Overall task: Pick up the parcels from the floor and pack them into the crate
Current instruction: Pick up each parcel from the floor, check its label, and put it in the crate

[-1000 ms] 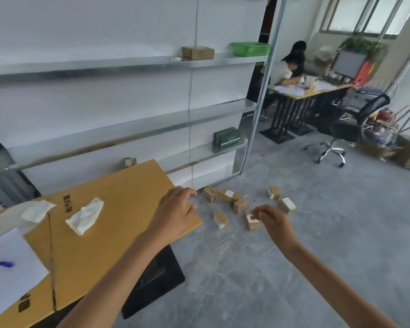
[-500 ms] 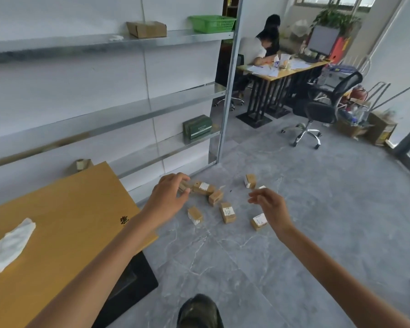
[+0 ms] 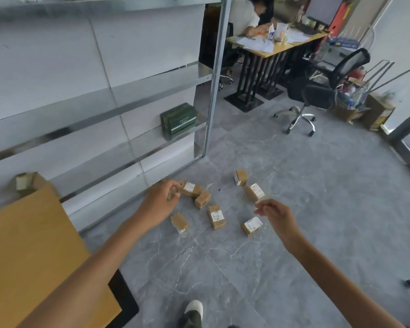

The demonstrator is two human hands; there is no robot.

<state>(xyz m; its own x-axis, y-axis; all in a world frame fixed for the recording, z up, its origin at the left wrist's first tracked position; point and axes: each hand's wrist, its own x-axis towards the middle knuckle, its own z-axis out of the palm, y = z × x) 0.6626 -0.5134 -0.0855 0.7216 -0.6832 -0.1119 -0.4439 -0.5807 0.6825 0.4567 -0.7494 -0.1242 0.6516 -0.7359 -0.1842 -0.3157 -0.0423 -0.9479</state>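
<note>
Both hands have come nearer: left hand [image 3: 160, 202], grip curled, perhaps already touching, sits just left of the labelled parcel [image 3: 191, 189], whose length runs rightward; right hand [image 3: 276, 215] hangs slack, empty.

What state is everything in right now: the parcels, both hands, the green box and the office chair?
parcels, lying scattered on the floor, none picked up
left hand, fingers loosely curled, empty
right hand, open, empty
green box, closed, upright
office chair, unoccupied
</note>
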